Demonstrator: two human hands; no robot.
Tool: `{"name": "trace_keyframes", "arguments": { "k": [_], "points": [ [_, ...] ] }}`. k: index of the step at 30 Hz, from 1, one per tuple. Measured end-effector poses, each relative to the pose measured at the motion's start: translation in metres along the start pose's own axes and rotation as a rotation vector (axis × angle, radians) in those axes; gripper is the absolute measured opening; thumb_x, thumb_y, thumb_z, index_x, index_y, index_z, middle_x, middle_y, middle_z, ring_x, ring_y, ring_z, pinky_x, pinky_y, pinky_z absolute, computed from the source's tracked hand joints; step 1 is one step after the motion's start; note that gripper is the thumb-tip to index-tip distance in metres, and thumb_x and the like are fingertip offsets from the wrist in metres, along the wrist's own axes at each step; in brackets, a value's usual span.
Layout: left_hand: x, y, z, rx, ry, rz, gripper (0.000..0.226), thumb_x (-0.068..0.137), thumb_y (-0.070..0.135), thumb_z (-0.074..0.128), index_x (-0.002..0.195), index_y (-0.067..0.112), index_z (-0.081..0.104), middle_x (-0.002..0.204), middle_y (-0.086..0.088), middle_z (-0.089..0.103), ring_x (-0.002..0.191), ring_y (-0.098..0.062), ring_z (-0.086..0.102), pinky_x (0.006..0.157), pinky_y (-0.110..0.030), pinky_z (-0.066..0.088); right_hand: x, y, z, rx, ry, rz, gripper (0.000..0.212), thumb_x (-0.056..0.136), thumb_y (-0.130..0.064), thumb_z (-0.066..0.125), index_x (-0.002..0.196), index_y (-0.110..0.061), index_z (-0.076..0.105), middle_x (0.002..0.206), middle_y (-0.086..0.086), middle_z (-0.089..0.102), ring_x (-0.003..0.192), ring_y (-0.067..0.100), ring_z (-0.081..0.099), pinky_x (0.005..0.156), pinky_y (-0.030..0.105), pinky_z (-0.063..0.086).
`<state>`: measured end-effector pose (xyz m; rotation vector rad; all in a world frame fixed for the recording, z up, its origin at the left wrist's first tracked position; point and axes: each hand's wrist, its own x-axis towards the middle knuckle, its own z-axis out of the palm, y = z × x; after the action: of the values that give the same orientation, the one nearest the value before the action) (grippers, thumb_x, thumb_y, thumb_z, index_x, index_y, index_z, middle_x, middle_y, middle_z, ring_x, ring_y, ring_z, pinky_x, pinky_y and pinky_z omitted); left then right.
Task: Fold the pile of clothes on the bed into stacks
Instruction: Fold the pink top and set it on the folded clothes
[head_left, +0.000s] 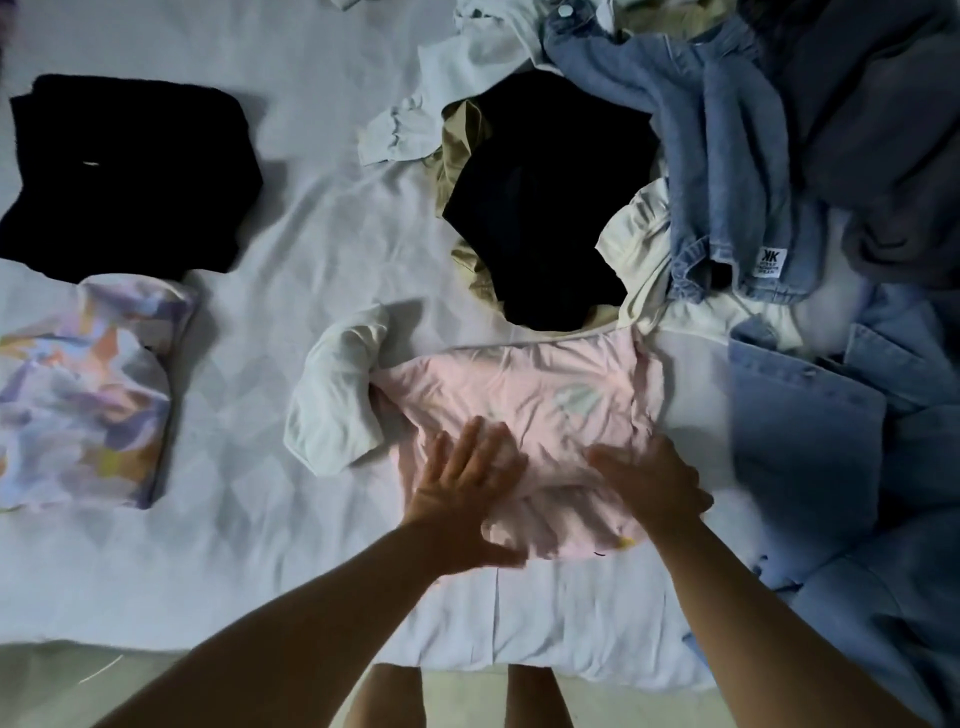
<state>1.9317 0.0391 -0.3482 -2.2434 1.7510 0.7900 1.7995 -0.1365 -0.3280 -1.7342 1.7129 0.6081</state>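
A pale pink garment (530, 395) with white sleeves lies spread on the white bed sheet (311, 260), near the bed's front edge. My left hand (467, 488) presses flat on its lower left part, fingers straight and spread. My right hand (649, 478) rests on its lower right part with fingers laid over the fabric. One white sleeve (337, 395) sticks out to the left. Behind the pink garment lies an unfolded heap: a black piece (545, 208) over a khaki one, with white items beside them.
At the left sit a folded black garment (124, 171) and a folded pastel-patterned garment (83, 395). Denim clothes (727, 156) and a grey garment (883, 130) crowd the right side. The bed's front edge and floor (104, 686) show at the bottom.
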Motion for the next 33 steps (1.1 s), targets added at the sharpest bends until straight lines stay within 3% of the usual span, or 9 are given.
{"name": "trace_keyframes", "arguments": {
  "k": [3, 7, 11, 14, 18, 22, 25, 30, 33],
  "points": [
    [-0.007, 0.005, 0.01, -0.002, -0.102, 0.021, 0.095, 0.062, 0.078, 0.03, 0.146, 0.033, 0.023, 0.157, -0.012, 0.015, 0.143, -0.039, 0.006, 0.107, -0.062, 0.011, -0.003, -0.001, 0.004, 0.07, 0.024, -0.132, 0.046, 0.08, -0.044, 0.064, 0.109, -0.009, 0.061, 0.118, 0.013, 0.061, 0.111, 0.034, 0.053, 0.091, 0.038, 0.04],
    [-0.001, 0.006, -0.007, -0.055, -0.086, 0.011, 0.051, 0.099, 0.045, 0.027, 0.148, 0.042, 0.011, 0.158, 0.007, -0.014, 0.137, -0.03, -0.03, 0.113, -0.057, -0.011, -0.014, 0.0, -0.001, 0.188, 0.073, -0.286, 0.029, 0.087, -0.018, 0.06, 0.109, 0.0, 0.056, 0.116, 0.021, 0.061, 0.111, 0.037, 0.054, 0.088, 0.034, 0.04],
    [-0.012, 0.01, -0.023, -0.239, -0.084, 0.115, 0.056, 0.092, 0.046, 0.018, 0.135, 0.03, 0.049, 0.151, 0.009, 0.033, 0.146, -0.024, 0.008, 0.114, -0.056, 0.01, -0.021, 0.009, -0.009, 0.251, 0.069, -0.263, 0.03, 0.086, -0.013, 0.058, 0.112, 0.001, 0.051, 0.116, 0.023, 0.059, 0.108, 0.038, 0.054, 0.087, 0.034, 0.041],
    [-0.025, 0.009, -0.017, -0.228, 0.031, 0.281, 0.042, 0.086, 0.037, 0.036, 0.107, 0.025, 0.071, 0.116, 0.004, 0.067, 0.117, -0.026, 0.058, 0.092, -0.051, 0.048, -0.025, 0.017, -0.011, 0.216, 0.099, -0.221, 0.028, 0.082, -0.015, 0.06, 0.106, -0.002, 0.053, 0.107, 0.02, 0.062, 0.1, 0.037, 0.057, 0.081, 0.035, 0.043],
    [-0.031, 0.011, -0.016, -0.289, -0.046, 0.287, 0.052, 0.086, 0.06, 0.037, 0.111, 0.026, 0.067, 0.108, 0.005, 0.068, 0.098, -0.02, 0.063, 0.085, -0.035, 0.048, -0.029, 0.026, -0.009, 0.03, 0.185, -0.2, 0.038, 0.075, -0.019, 0.063, 0.109, -0.008, 0.05, 0.103, 0.014, 0.06, 0.095, 0.033, 0.057, 0.072, 0.033, 0.041],
    [-0.011, 0.011, -0.022, -0.341, 0.203, 0.209, 0.035, 0.086, 0.042, 0.045, 0.093, 0.02, 0.071, 0.092, 0.0, 0.068, 0.076, -0.021, 0.066, 0.058, -0.031, 0.056, -0.028, 0.032, -0.005, -0.005, 0.253, -0.234, 0.045, 0.075, -0.03, 0.065, 0.112, -0.007, 0.052, 0.105, 0.013, 0.059, 0.099, 0.034, 0.054, 0.078, 0.038, 0.042],
    [0.02, 0.019, -0.033, -0.279, 0.347, 0.172, 0.035, 0.082, 0.038, 0.045, 0.094, 0.019, 0.072, 0.102, -0.004, 0.067, 0.086, -0.026, 0.066, 0.068, -0.036, 0.056, -0.028, 0.038, -0.001, 0.04, 0.234, -0.188, 0.053, 0.077, -0.038, 0.066, 0.117, -0.007, 0.051, 0.11, 0.013, 0.06, 0.107, 0.035, 0.051, 0.084, 0.038, 0.041],
    [0.067, 0.044, -0.06, -0.279, 0.37, 0.085, 0.037, 0.08, 0.029, 0.047, 0.105, 0.014, 0.069, 0.116, -0.009, 0.063, 0.104, -0.033, 0.061, 0.082, -0.041, 0.05, -0.025, 0.04, 0.005, 0.108, 0.189, -0.124, 0.044, 0.082, -0.043, 0.061, 0.108, -0.009, 0.052, 0.106, 0.014, 0.063, 0.107, 0.035, 0.05, 0.086, 0.038, 0.038],
    [0.076, 0.055, -0.046, -0.149, 0.112, -0.049, 0.055, 0.095, 0.033, 0.043, 0.146, 0.023, 0.029, 0.156, -0.004, 0.018, 0.141, -0.026, 0.02, 0.111, -0.044, 0.018, -0.02, 0.039, 0.009, 0.122, 0.13, -0.131, 0.034, 0.082, -0.037, 0.059, 0.105, -0.013, 0.052, 0.102, 0.011, 0.064, 0.103, 0.034, 0.054, 0.085, 0.037, 0.038]
  ]
}}
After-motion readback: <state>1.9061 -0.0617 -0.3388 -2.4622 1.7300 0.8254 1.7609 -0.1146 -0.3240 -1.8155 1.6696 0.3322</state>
